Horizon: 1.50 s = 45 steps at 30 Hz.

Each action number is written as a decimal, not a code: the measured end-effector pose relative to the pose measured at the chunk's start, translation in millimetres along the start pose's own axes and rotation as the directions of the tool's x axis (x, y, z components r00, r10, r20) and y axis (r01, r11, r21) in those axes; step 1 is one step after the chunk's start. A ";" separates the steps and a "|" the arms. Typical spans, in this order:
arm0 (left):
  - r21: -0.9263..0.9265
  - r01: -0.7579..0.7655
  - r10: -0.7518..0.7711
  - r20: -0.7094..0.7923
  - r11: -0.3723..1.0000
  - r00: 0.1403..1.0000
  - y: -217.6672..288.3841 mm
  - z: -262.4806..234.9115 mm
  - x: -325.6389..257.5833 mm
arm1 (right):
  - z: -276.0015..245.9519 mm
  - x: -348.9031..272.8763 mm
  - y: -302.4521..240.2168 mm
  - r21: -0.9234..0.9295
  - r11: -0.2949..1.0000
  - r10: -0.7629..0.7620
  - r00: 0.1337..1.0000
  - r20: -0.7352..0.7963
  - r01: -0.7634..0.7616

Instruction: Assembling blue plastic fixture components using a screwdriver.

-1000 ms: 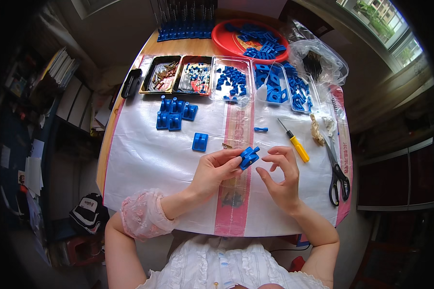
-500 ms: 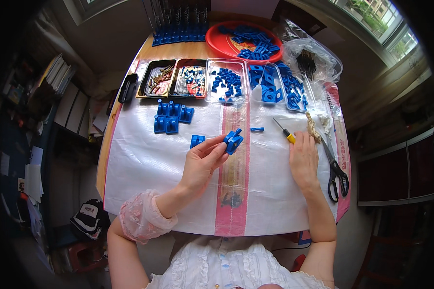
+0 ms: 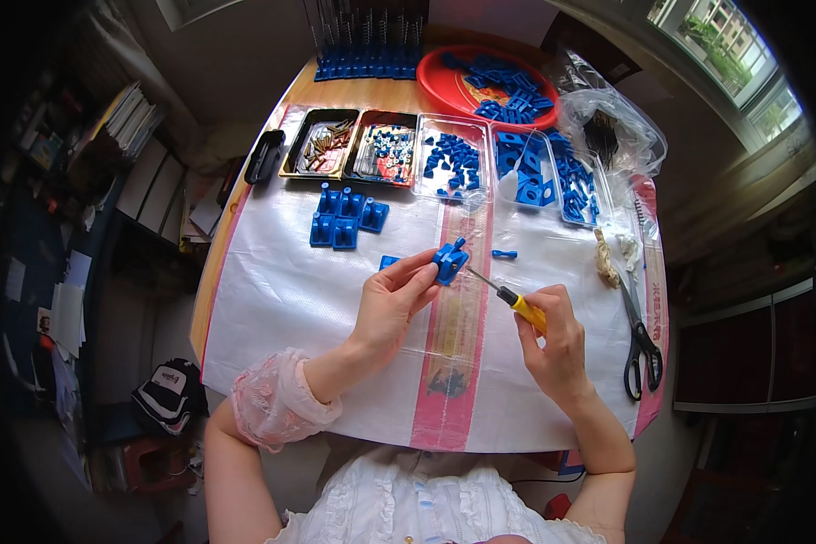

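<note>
Between the thumb and fingers of my left hand (image 3: 393, 304) is a small blue plastic bracket assembly (image 3: 449, 262) with a peg sticking up from it, held above the table. My right hand (image 3: 556, 343) is closed round the yellow handle of a screwdriver (image 3: 528, 310). Its shaft points up and left, with the tip at or very near the bracket's right side; contact is hard to tell. Just behind my left fingers lies another blue piece (image 3: 388, 262), mostly hidden. A loose blue peg (image 3: 505, 255) rests right of the bracket.
Several finished-looking blue brackets (image 3: 345, 218) stand at the left. Behind them is a row of trays with screws (image 3: 328, 145), small fittings (image 3: 383, 150) and blue parts (image 3: 453, 161). A red basin (image 3: 435, 86) sits farther back. Black-handled scissors (image 3: 641, 349) lie at the right.
My right hand has lifted the screwdriver off the table and brought it left, its tip now by the bracket. My left hand still holds the bracket. The whole view has shifted slightly.
</note>
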<state>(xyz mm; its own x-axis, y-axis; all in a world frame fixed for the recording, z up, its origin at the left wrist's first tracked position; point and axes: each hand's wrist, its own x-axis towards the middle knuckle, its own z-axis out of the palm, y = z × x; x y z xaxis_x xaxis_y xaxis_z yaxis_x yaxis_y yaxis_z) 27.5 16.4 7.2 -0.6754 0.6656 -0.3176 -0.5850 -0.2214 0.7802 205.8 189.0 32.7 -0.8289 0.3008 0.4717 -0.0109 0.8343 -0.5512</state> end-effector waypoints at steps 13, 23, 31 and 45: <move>0.076 -0.027 0.026 0.016 0.997 1.000 -5.1 0.6 -0.1 | -2.8 2.8 -6.7 -0.120 0.990 -0.088 0.994 -0.066 0.080; 0.206 -0.109 0.105 0.030 0.972 0.994 -7.5 -1.7 0.5 | -6.4 1.5 -11.6 -0.248 0.958 -0.153 0.988 -0.028 0.141; 0.184 -0.133 0.134 0.009 0.974 0.991 -7.0 0.8 1.3 | 5.2 -4.3 -13.9 0.091 0.996 0.019 0.999 -0.034 -0.016; 0.246 -0.173 0.167 0.044 0.954 0.985 -10.6 -6.3 3.7 | 1.3 -7.9 -3.9 -0.026 0.989 0.144 0.987 0.073 -0.143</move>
<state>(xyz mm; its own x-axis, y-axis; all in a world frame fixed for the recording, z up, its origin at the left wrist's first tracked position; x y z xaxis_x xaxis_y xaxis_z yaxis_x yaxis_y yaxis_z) 28.4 16.7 -5.7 -0.7433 0.6499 -0.1585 -0.3305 -0.1509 0.9316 211.7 182.7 30.2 -0.8605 0.3833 0.3357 0.1220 0.7947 -0.5946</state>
